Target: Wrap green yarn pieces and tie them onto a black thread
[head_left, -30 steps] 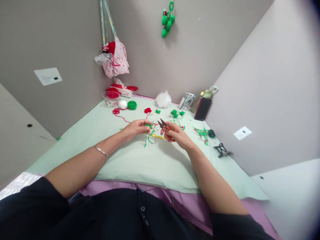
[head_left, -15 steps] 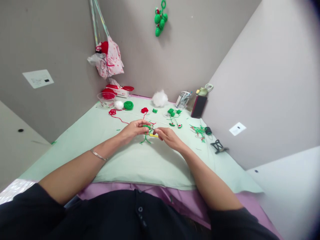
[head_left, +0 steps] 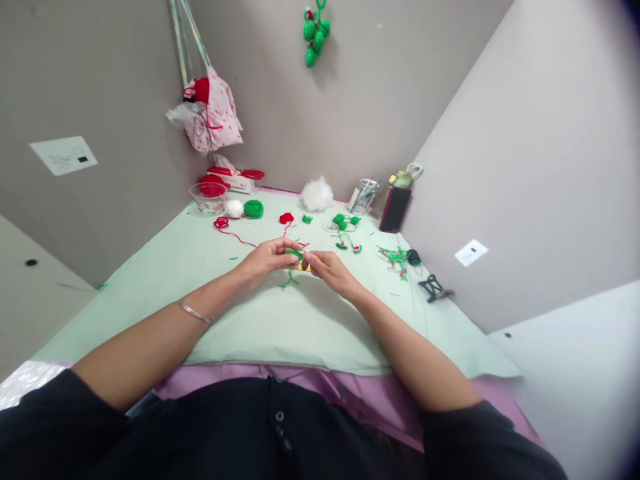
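Left hand (head_left: 270, 259) pinches a green yarn piece (head_left: 293, 253), tails (head_left: 291, 276) dangling; right hand (head_left: 330, 270) curled just beside it, can't tell whether gripping anything.

matt pale-green cloth (head_left: 295, 327), fuzzy green yarn strands (head_left: 291, 273), glossy clear plastic tub (head_left: 209, 206), fluffy white fibre wad (head_left: 317, 195), shiny metal bangle (head_left: 195, 312), smooth matt wall (head_left: 380, 113)
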`<action>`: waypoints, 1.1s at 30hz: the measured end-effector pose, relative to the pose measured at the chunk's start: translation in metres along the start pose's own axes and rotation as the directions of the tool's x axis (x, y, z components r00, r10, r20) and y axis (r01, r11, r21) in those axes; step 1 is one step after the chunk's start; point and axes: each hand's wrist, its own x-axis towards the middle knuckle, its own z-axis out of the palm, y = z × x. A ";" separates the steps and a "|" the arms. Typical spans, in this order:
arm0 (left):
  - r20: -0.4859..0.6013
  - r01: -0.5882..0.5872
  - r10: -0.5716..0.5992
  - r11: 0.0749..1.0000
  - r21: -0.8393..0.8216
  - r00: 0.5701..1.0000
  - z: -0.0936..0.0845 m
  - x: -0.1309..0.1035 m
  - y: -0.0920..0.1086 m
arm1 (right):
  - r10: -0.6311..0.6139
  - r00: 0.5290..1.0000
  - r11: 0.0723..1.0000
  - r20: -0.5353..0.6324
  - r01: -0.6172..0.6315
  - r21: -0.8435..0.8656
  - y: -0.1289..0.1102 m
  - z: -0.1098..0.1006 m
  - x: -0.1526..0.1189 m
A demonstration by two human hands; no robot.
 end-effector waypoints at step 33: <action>-0.270 -0.111 0.116 0.993 0.036 0.956 -0.039 0.012 0.018 | -0.063 0.995 0.656 -0.074 -0.015 -0.755 0.041 -0.003 0.025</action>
